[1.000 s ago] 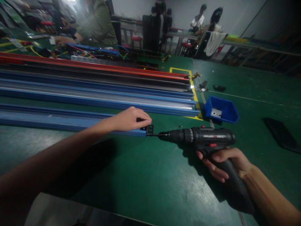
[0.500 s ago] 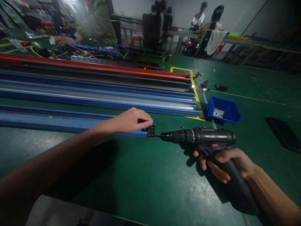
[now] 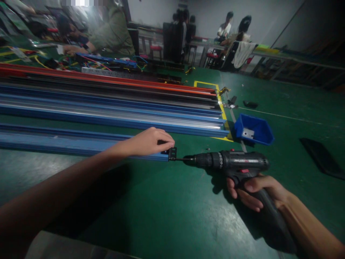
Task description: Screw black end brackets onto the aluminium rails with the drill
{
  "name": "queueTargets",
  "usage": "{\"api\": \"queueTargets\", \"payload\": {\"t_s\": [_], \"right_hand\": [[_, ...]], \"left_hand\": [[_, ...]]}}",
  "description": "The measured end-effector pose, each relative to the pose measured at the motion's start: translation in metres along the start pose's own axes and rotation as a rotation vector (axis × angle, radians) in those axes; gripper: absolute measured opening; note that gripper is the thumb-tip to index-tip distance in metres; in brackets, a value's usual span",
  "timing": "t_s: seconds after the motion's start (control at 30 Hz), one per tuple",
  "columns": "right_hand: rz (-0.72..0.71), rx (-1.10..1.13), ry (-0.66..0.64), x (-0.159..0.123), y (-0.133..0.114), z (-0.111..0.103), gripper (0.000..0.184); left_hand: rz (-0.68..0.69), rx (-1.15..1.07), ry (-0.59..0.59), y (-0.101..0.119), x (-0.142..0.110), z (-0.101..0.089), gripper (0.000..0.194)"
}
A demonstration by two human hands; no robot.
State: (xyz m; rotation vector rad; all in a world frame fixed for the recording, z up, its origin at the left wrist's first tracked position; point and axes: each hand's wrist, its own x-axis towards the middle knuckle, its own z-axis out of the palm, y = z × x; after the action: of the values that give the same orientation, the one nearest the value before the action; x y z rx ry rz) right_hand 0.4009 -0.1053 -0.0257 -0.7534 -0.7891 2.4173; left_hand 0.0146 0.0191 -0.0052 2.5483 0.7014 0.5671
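Observation:
My right hand is wrapped round the grip of a black cordless drill, which lies level and points left. Its long thin bit reaches the end of a blue metal rail. At that end sits a small black bracket with slots in it. My left hand rests over the rail's end with thumb and fingertips pinched on the bracket. The bit's tip meets the bracket's lower corner; any screw there is too small to make out.
More blue rails, black ones and a red rail lie behind. A blue bin holds a metal plate. A dark flat object lies at right. Across the table, a person in a green sleeve works near wires.
My right hand's forefinger has drawn in toward the drill's trigger. The view has shifted slightly; the bit stays against the bracket and my left hand keeps its place.

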Motion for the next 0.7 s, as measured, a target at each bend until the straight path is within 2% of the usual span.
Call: {"api": "queueTargets", "payload": {"t_s": [0.17,0.33,0.53,0.7], "right_hand": [[0.010,-0.035,0.057,-0.0003,-0.0001,0.0027,0.026],[-0.012,-0.058,0.109,0.0002,-0.0009,0.0053,0.036],[-0.011,-0.058,0.058,0.0008,-0.0019,0.0052,0.024],[-0.013,-0.034,0.022,0.0017,-0.0025,0.0066,0.023]], "left_hand": [[-0.001,0.012,0.003,-0.0016,-0.0006,0.0005,0.026],[-0.008,0.025,-0.002,-0.0025,-0.0004,0.0008,0.026],[0.005,0.022,-0.006,-0.0033,-0.0006,0.0010,0.026],[-0.001,0.031,-0.011,-0.0035,-0.0006,0.0009,0.027]]}}
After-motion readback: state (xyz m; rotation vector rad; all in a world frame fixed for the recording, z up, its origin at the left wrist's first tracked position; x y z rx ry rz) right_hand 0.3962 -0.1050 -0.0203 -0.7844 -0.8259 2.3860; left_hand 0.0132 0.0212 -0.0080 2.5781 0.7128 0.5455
